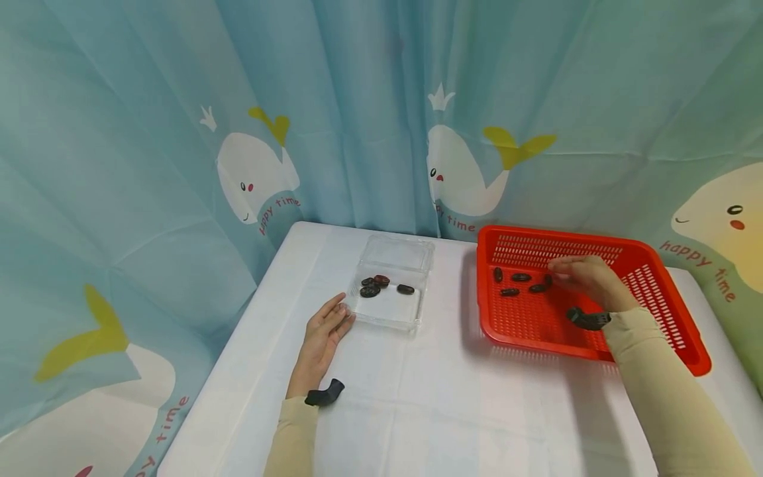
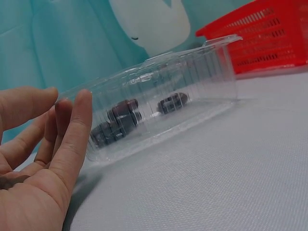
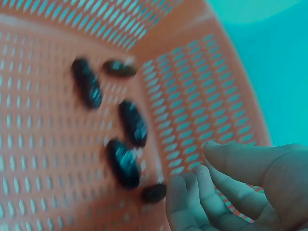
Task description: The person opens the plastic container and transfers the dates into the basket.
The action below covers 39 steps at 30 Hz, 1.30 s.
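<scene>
A clear plastic box (image 1: 390, 318) with its lid (image 1: 398, 253) folded back stands on the table. Several dark brown dates (image 1: 370, 291) lie in it, one of them (image 2: 172, 103) apart from the clustered others. My left hand (image 1: 322, 334) is at the box's near-left corner, fingers fairly straight and fingertips against its side. Over the red basket (image 1: 485, 311), my right hand (image 1: 587, 278) has its fingers loosely bent. More dates (image 3: 133, 122) lie on the basket floor; one date (image 3: 154, 193) is right by my right fingertips, partly hidden. Between thumb and fingers I see no date.
A white cloth covers the table (image 1: 441, 397), and the basket takes up its right side. Behind hangs a blue-green curtain (image 1: 369, 132) printed with whales, close to the table's back edge. Black straps (image 1: 324, 393) circle both wrists.
</scene>
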Tool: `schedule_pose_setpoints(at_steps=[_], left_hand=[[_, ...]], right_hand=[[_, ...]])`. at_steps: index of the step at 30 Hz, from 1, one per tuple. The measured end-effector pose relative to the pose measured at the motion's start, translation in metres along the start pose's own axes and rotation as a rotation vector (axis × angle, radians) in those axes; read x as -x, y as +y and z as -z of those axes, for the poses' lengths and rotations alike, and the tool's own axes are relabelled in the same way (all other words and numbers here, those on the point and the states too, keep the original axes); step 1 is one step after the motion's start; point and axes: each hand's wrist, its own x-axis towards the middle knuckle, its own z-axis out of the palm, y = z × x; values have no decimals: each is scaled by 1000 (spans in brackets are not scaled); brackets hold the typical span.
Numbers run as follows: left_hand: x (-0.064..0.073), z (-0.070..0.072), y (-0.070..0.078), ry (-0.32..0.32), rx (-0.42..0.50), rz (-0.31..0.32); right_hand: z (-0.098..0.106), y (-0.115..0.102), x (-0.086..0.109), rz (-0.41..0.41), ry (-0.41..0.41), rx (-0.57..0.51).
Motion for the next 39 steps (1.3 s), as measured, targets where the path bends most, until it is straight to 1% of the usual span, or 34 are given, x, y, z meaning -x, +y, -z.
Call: schedule_pose_setpoints(at_steps=[2, 4, 6, 11, 14, 17, 21, 24, 29, 33, 36, 39], left_hand=[[0, 0, 0, -1, -3, 0], [0, 0, 1, -1, -6, 0], [1, 1, 1, -1, -10, 1], [0, 2, 0, 7, -9, -1], [0, 2, -1, 7, -10, -6], [0, 2, -1, 9, -12, -5], [1, 2, 0, 11, -15, 2], [1, 2, 0, 12, -17, 4], [1, 1, 1, 13, -13, 0], [0, 1, 1, 11, -15, -1], [0, 1, 0, 5, -12, -4], [-2, 1, 0, -6, -9, -15]], right_hand=[[-3, -6, -2, -23, 3, 11], [-8, -13, -2, -19, 2, 27], [-13, -19, -1, -16, 3, 20], [-31, -36, 5, 46, -23, 39], [-45, -48, 10, 82, -39, 48], [-61, -59, 14, 104, -37, 47], [-86, -73, 21, 133, -25, 47], [-103, -80, 24, 150, -15, 78], [-128, -87, 27, 188, 14, 107], [-150, -86, 28, 244, 55, 106], [-167, -82, 24, 305, 81, 84], [-183, -77, 18, 403, 116, 98]])
